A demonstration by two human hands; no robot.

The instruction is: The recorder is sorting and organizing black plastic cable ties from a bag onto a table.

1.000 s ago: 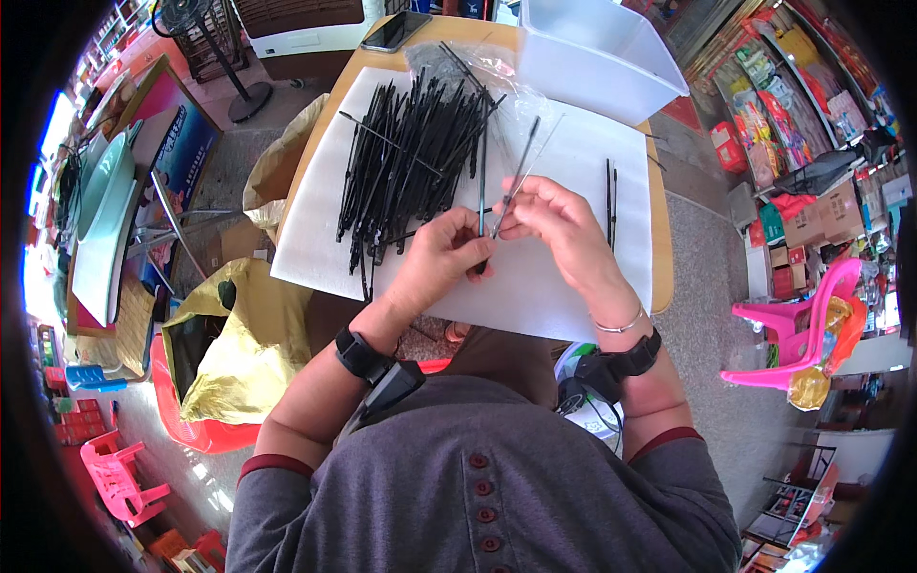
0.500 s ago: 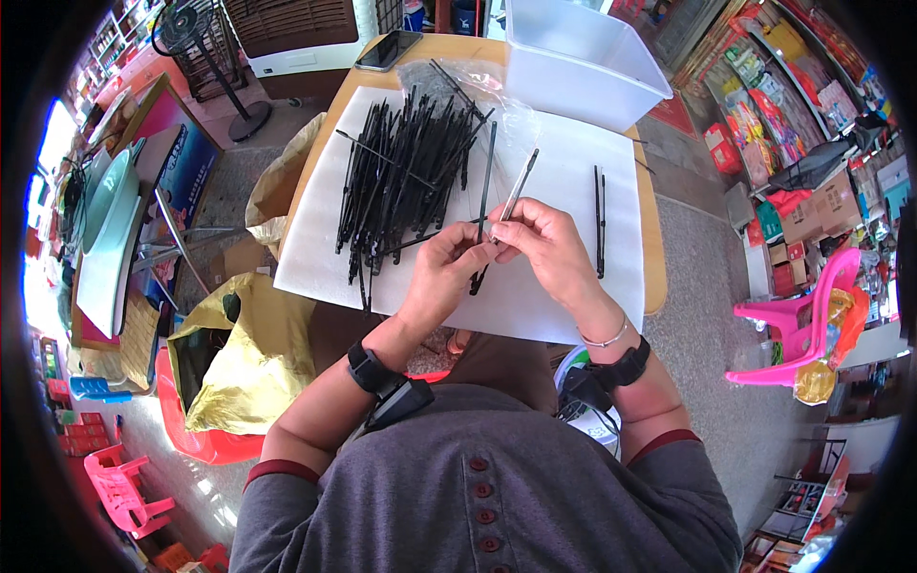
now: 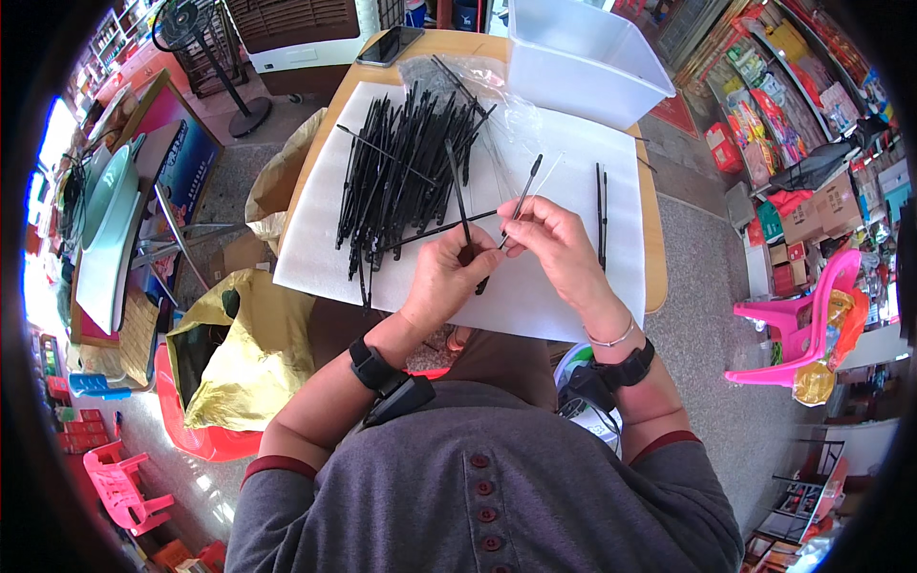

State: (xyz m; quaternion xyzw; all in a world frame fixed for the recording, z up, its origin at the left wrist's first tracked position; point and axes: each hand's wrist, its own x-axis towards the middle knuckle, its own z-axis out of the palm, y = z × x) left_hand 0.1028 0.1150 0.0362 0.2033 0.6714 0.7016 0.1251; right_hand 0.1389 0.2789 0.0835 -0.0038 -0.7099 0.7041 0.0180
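**One black rod (image 3: 456, 186) in the left hand (image 3: 444, 274), a second rod (image 3: 531, 180) in the right hand (image 3: 552, 241)**

From where I stand, I see the two hands meeting closely above a white foam sheet (image 3: 573, 301), which lies on a wooden table (image 3: 654, 272). The left hand is curled around its rod, which leans up toward the left; a dark end appears below the fingers. The right hand pinches the second, slender rod between thumb and forefinger, and this rod slants up to the right. Its lower end is near the left fingertips, but whether they also grip it, I cannot tell. A thin clear strip (image 3: 549, 175) sticks up just beside the right fingers.

To the left of the hands, a thick pile of black rods (image 3: 401, 177) lies on the sheet. On its right part lie two separate rods (image 3: 601, 215), side by side. Behind the pile there is a crumpled clear plastic bag (image 3: 521, 116). At the far side of the table are a translucent plastic bin (image 3: 587, 86) and a smartphone (image 3: 390, 47).
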